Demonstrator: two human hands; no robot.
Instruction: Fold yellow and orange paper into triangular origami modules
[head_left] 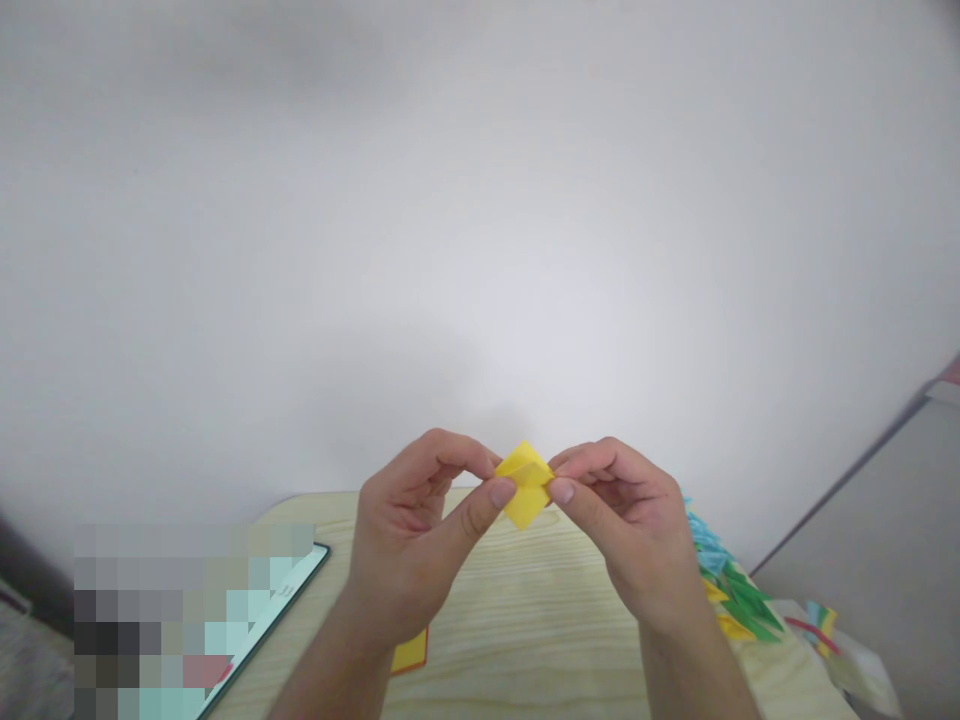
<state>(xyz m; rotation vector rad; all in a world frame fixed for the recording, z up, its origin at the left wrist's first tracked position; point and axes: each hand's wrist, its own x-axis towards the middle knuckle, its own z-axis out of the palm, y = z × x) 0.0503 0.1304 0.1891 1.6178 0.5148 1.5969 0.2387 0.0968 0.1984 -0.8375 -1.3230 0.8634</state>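
Note:
A small yellow folded paper (524, 487) is held up above the table, its shape a diamond with a fold across the middle. My left hand (424, 530) pinches its left corner between thumb and index finger. The opposite corner is pinched the same way by my right hand (630, 525). Both thumbs face me, and the other fingers curl behind. Part of a yellow sheet with a red edge (410, 652) lies on the table below my left wrist, which covers the rest of it.
Pale wood-grain table (525, 640) against a white wall (480, 250). A tablet-like screen (274, 610), partly pixelated, is at the left. Blue paper pieces (705, 540) and green ones (750, 605) lie along the right edge. Beyond it sits a whitish bag (862, 670) with coloured strips.

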